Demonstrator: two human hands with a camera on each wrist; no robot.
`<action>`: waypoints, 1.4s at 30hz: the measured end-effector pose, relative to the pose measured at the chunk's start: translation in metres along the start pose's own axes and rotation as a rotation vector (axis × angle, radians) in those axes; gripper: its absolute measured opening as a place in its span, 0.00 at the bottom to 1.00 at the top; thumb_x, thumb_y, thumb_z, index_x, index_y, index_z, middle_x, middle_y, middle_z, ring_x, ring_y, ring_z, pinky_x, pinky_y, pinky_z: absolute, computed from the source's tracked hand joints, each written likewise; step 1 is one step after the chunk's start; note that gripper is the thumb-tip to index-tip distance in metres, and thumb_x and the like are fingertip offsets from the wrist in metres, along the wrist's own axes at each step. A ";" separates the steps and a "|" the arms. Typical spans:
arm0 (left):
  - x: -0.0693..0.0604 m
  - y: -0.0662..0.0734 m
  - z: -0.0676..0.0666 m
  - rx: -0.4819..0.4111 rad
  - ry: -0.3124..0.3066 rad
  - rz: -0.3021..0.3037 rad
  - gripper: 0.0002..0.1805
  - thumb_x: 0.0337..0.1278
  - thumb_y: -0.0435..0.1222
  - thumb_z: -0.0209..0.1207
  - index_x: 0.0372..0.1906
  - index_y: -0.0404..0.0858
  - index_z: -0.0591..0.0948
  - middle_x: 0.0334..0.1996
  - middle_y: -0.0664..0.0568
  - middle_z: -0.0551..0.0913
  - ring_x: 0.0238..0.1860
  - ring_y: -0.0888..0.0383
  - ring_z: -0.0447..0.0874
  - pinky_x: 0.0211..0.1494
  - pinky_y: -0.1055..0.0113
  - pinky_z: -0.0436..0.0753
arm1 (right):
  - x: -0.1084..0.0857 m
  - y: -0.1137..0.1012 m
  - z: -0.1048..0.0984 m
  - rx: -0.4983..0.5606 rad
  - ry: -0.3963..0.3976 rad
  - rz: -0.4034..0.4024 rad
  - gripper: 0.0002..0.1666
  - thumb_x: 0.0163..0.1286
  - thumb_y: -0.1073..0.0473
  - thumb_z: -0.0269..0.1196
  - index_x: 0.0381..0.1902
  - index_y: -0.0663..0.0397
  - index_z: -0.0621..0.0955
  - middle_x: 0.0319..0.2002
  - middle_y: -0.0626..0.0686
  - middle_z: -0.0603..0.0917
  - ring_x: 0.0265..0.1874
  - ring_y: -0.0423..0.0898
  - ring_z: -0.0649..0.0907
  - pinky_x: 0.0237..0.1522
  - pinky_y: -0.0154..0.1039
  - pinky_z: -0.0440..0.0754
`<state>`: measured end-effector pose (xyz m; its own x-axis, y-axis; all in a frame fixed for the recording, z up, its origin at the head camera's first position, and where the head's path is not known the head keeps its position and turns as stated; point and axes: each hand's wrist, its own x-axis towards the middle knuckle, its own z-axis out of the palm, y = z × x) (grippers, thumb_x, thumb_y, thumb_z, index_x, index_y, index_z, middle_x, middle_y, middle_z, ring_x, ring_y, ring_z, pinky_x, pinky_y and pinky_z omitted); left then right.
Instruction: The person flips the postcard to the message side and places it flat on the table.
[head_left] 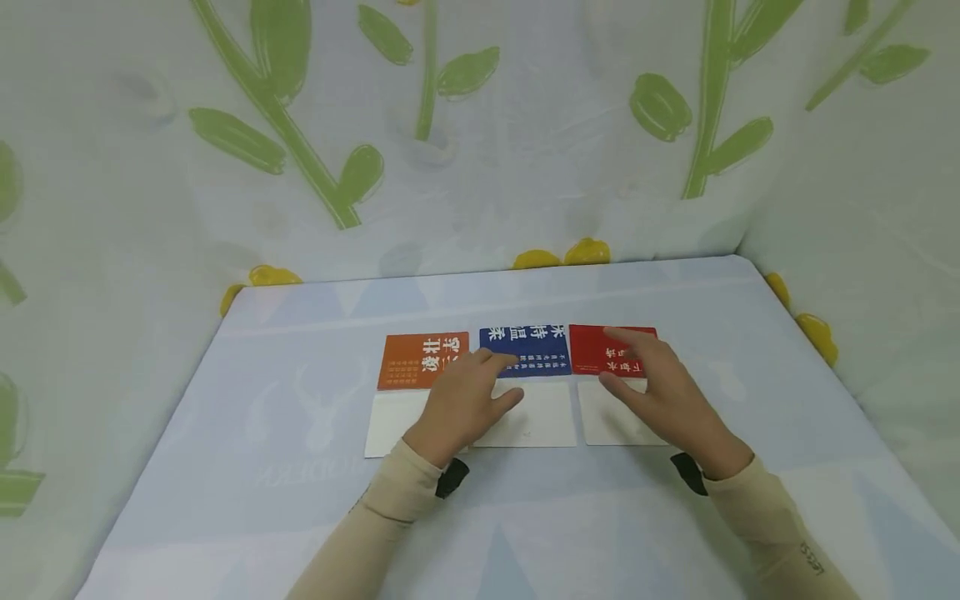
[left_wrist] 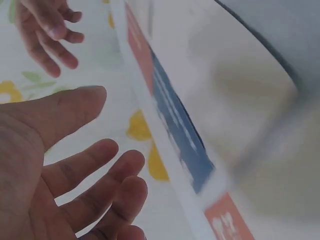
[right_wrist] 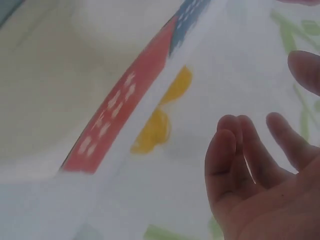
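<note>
Three flat printed cards lie side by side on the table: an orange card (head_left: 401,367), a blue card (head_left: 532,340) and a red card (head_left: 588,354), all with white lettering. White sheets lie just below them, a left white sheet (head_left: 392,421), a middle white sheet (head_left: 536,421) and a right white sheet (head_left: 607,417); whether they join the cards I cannot tell. Over the orange and blue cards hovers my left hand (head_left: 461,402), fingers loosely bent, holding nothing. My right hand (head_left: 675,400), its thumb and fingers spread, is above the red card and right sheet, also holding nothing.
The table (head_left: 247,467) has a pale cloth with faint blue triangles and a deer print. Behind it and at both sides hangs a white curtain (head_left: 480,192) with green stems and leaves. Yellow flower shapes (head_left: 588,252) show along the table's back edge.
</note>
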<state>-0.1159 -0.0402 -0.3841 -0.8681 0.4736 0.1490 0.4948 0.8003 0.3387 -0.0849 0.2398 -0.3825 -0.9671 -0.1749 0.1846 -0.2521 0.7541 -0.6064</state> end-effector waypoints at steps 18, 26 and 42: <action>-0.011 -0.096 -0.031 0.015 -0.018 -0.082 0.31 0.58 0.44 0.72 0.65 0.38 0.79 0.56 0.44 0.82 0.55 0.44 0.78 0.57 0.47 0.78 | 0.045 -0.045 0.030 0.028 -0.108 -0.067 0.43 0.66 0.53 0.72 0.75 0.48 0.67 0.71 0.55 0.71 0.70 0.54 0.68 0.65 0.60 0.71; -0.007 -0.134 -0.051 0.004 -0.113 -0.140 0.36 0.57 0.47 0.72 0.67 0.35 0.76 0.62 0.40 0.78 0.61 0.39 0.73 0.66 0.42 0.70 | 0.066 -0.070 0.042 -0.016 -0.132 -0.142 0.45 0.66 0.50 0.71 0.76 0.47 0.65 0.73 0.51 0.68 0.72 0.52 0.66 0.65 0.56 0.74; 0.000 -0.169 -0.048 0.031 -0.186 -0.182 0.45 0.51 0.51 0.75 0.70 0.34 0.73 0.66 0.36 0.73 0.62 0.35 0.68 0.66 0.41 0.70 | 0.116 -0.095 0.085 -0.117 -0.279 -0.091 0.52 0.65 0.47 0.72 0.80 0.42 0.59 0.73 0.51 0.70 0.68 0.52 0.69 0.64 0.52 0.76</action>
<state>-0.2015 -0.1931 -0.3973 -0.9219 0.3778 -0.0861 0.3346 0.8882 0.3149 -0.1759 0.0946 -0.3692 -0.9165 -0.3999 0.0044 -0.3481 0.7922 -0.5012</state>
